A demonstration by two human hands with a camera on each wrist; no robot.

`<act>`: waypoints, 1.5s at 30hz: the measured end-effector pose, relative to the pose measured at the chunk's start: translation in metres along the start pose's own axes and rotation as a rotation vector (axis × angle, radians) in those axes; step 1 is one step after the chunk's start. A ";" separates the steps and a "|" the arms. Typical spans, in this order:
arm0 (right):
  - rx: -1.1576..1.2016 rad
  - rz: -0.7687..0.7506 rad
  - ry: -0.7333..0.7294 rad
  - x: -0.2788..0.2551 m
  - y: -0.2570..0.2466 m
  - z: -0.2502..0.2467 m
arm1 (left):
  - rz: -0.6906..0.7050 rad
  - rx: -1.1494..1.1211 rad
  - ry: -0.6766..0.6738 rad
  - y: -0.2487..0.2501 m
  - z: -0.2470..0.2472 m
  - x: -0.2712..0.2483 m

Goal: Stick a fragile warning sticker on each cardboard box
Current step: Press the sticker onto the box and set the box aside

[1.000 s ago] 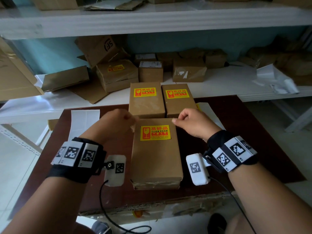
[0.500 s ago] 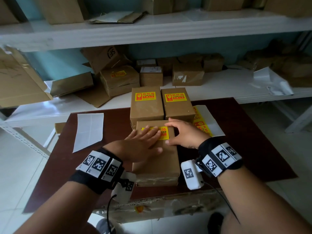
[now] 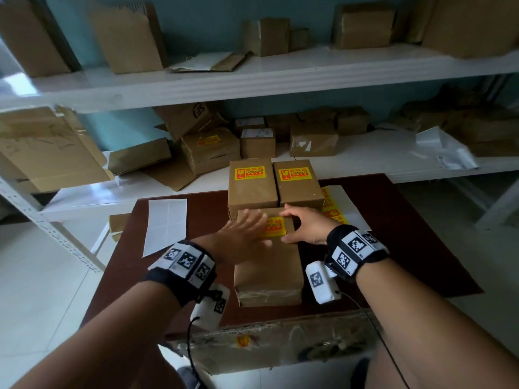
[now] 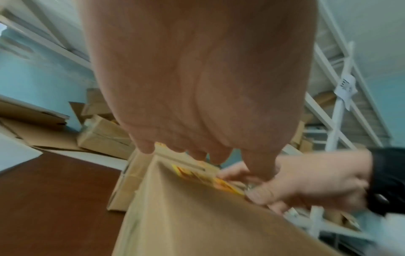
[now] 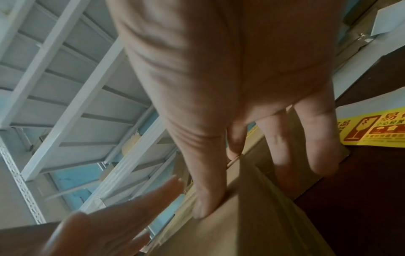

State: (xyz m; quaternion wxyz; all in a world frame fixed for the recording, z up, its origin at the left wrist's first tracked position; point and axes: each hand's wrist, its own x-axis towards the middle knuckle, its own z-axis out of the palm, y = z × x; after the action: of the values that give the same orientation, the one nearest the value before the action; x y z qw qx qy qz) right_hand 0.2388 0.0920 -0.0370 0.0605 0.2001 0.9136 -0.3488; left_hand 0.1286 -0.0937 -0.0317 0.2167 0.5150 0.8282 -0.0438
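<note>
The near cardboard box (image 3: 266,265) lies lengthwise on the dark red table (image 3: 393,248). A yellow fragile sticker (image 3: 276,227) is on its far end. My left hand (image 3: 244,234) lies flat on the sticker's left part with straight fingers and is blurred. My right hand (image 3: 304,227) rests at the box's far right corner. Its thumb (image 5: 208,199) presses the top and its fingers (image 5: 285,155) run straight down the side. In the left wrist view my left hand (image 4: 197,150) hovers over the sticker (image 4: 210,180). Two stickered boxes (image 3: 252,186) (image 3: 297,183) stand just behind.
A sheet of spare yellow stickers (image 3: 334,213) lies right of the boxes, and white backing paper (image 3: 165,224) lies at the table's left. White metal shelves (image 3: 252,82) behind hold several more cardboard boxes. The table's front edge (image 3: 280,327) is close to me.
A second ago both hands were curled above the box's far end. They then came down flat on the sticker. My right hand has since shifted to the box's right corner.
</note>
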 end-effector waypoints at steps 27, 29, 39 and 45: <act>-0.624 -0.014 -0.312 -0.034 -0.022 0.020 | -0.200 0.097 -0.150 0.004 0.004 -0.014; -0.608 0.050 -0.333 -0.037 -0.021 0.010 | -0.197 0.108 -0.153 0.005 0.002 -0.014; -0.646 -0.059 -0.346 -0.022 -0.053 0.044 | -0.180 0.151 -0.135 0.009 0.002 -0.012; -0.625 -0.022 -0.364 -0.035 -0.040 0.022 | -0.182 0.144 -0.100 0.009 0.003 -0.016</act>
State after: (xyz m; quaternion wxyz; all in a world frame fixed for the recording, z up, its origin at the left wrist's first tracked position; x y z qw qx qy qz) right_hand 0.2541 0.0390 -0.0205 0.2766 0.0965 0.9525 -0.0832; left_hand 0.1433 -0.1042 -0.0268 0.2154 0.4493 0.8542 -0.1485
